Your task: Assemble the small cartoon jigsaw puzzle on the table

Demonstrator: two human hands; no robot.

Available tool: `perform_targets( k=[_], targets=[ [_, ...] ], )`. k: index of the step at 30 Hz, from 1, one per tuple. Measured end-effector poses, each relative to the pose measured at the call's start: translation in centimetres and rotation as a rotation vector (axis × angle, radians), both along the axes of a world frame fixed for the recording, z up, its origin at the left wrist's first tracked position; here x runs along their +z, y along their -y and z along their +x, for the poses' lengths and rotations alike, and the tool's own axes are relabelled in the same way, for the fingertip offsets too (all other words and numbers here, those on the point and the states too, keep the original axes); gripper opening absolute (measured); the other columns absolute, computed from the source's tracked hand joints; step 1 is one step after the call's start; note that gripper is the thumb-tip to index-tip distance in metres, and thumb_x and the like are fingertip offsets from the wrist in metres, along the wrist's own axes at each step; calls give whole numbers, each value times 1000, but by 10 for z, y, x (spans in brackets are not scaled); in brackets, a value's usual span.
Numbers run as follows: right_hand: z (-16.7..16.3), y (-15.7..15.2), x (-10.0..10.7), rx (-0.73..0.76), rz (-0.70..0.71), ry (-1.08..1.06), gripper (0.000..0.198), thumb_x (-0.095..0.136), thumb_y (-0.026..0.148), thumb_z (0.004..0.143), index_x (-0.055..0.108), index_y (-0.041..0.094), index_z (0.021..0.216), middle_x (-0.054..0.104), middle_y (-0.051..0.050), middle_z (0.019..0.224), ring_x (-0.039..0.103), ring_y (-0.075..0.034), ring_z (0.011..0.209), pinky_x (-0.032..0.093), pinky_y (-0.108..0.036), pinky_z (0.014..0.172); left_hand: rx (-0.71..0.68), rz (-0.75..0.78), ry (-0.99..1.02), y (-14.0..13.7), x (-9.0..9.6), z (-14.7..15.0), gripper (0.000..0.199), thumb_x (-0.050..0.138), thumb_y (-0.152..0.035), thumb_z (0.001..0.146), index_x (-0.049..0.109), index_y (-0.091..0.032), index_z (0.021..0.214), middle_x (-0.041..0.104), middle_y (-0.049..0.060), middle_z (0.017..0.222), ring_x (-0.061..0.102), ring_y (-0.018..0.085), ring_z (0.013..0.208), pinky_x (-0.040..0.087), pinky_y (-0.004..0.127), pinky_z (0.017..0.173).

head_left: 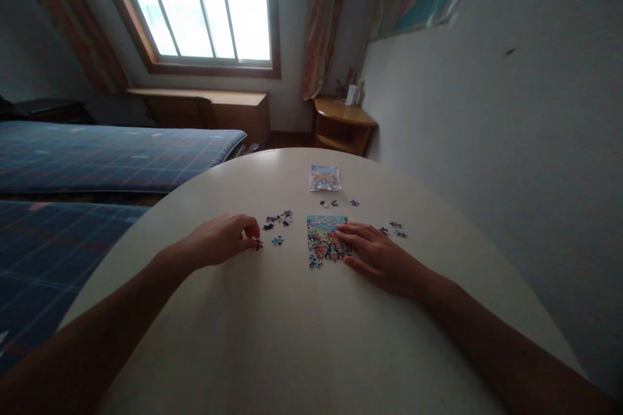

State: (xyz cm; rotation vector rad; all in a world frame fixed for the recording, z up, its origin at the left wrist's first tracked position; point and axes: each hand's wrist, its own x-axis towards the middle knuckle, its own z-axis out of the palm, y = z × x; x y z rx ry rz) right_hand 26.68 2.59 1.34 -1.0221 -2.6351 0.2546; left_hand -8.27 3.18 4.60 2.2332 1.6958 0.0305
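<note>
A partly assembled jigsaw puzzle [321, 240] with a colourful, crowded picture lies on the white table, its lower edge uneven. My right hand [377, 256] rests flat across its right side, fingers stretched out and covering part of the picture. To the left, my left hand [221, 240] has curled fingers, with thumb and forefinger closed at a small dark puzzle piece [259, 245]. Close to those fingertips lies a blue puzzle piece [277, 241]. Behind it is a loose cluster of puzzle pieces [280, 218].
More loose pieces [329, 203] lie beyond the puzzle, and several others [395, 229] sit right of my right hand. A printed picture sheet or packet [324, 178] lies farther back. The round table [302, 350] stands between a plaid mattress [111, 152] and a wall [525, 162].
</note>
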Motion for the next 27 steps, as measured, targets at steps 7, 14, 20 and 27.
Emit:
perform_targets(
  k=[7, 14, 20, 27],
  targets=[
    [4, -3, -2, -123, 8, 9, 48, 40, 43, 99, 50, 17, 137, 52, -14, 142, 43, -26, 135, 36, -49, 113, 66, 83, -9, -4, -5, 6, 21, 55, -39, 85, 70, -26, 93, 71, 4, 88, 65, 21, 79, 41, 27, 61],
    [10, -8, -6, -272, -6, 35, 55, 34, 48, 100, 47, 12, 139, 52, -16, 142, 45, -27, 133, 35, -48, 113, 98, 220, 104, -14, -22, 10, 29, 53, -35, 87, 68, -28, 111, 70, 3, 98, 65, 18, 81, 44, 28, 69],
    [11, -9, -7, -296, 0, 30, 56, 33, 50, 99, 47, 11, 138, 53, -16, 140, 46, -27, 132, 36, -46, 112, 64, 229, 122, -15, -25, 12, 29, 50, -36, 88, 72, -31, 106, 67, 2, 107, 65, 17, 79, 45, 29, 73],
    [12, -10, -11, -360, 26, 9, 52, 37, 47, 99, 50, 13, 136, 55, -16, 138, 49, -28, 129, 36, -48, 111, 93, 245, 97, -18, -27, 8, 29, 49, -35, 87, 73, -30, 102, 69, 2, 100, 65, 18, 77, 44, 27, 68]
  ],
)
